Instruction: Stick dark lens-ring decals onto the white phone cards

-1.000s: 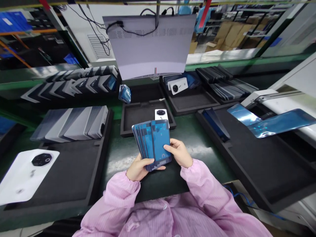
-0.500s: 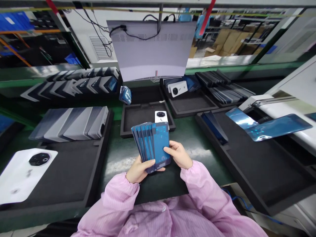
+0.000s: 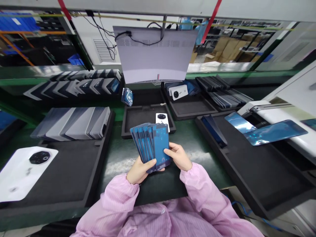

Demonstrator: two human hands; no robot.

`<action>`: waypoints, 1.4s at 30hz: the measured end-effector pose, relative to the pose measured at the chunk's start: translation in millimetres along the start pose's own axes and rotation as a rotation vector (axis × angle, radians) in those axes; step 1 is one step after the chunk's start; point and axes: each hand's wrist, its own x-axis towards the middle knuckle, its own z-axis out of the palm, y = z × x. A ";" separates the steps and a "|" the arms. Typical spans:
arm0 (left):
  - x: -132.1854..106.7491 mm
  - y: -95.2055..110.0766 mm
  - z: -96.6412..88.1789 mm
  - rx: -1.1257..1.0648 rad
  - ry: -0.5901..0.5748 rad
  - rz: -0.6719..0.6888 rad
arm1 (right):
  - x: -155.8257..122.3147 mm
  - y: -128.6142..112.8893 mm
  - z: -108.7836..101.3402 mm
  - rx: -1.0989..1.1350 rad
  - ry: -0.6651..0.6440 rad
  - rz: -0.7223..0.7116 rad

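Blue dark-edged panels (image 3: 150, 144), pink faint-striped sleeves (image 3: 118, 196), green tabletop (image 3: 190, 133)

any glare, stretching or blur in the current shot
Head view: bright glare on the green bench and the large blue sheet; head view: the white cover near the left edge looks stretched, likely by a wide lens; head view: background cardboard boxes look softer than the fanned panels.

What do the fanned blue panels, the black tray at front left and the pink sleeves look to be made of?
Fanned blue panels: thin plastic or glass, unclear which; smooth, blue film-like faces.
Black tray: probably dense foam, from its matte surface and thick walls.
Pink sleeves: light fabric, perhaps synthetic, with soft creases and gathered cuffs.
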 end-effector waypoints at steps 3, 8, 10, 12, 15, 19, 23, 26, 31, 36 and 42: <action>-0.8 0.0 -0.7 -0.037 -0.020 -0.039 | 0.3 -0.2 -0.7 0.021 -0.020 0.038; -0.1 6.4 1.2 -0.085 0.027 -0.006 | 1.3 -6.1 -5.7 0.090 0.076 -0.014; 1.6 6.4 2.5 -0.057 0.054 0.035 | 1.2 -6.6 -5.7 0.088 0.063 0.008; 3.0 5.0 3.9 -0.028 0.090 0.076 | 1.1 -6.3 -5.2 0.078 0.050 0.034; 3.2 4.3 5.9 -0.028 0.106 0.087 | 2.0 -7.6 -7.9 0.086 0.122 -0.003; 0.6 8.6 7.2 -0.070 0.090 0.089 | 4.9 -14.5 -19.2 0.189 0.271 -0.138; -0.4 7.9 5.8 -0.064 0.073 0.088 | 4.6 -13.9 -18.7 0.196 0.226 -0.156; 1.6 1.3 3.3 -0.012 0.073 0.104 | 2.7 -5.1 -4.8 0.158 0.168 -0.098; 5.0 -5.8 -0.1 0.046 0.093 0.142 | 0.6 3.1 10.9 0.171 0.103 -0.079; 1.1 -2.0 4.4 0.026 0.092 0.113 | -0.3 0.1 6.9 0.189 0.145 -0.098; -1.2 0.4 6.9 0.054 0.086 0.097 | -0.8 -4.9 0.3 0.206 0.203 -0.153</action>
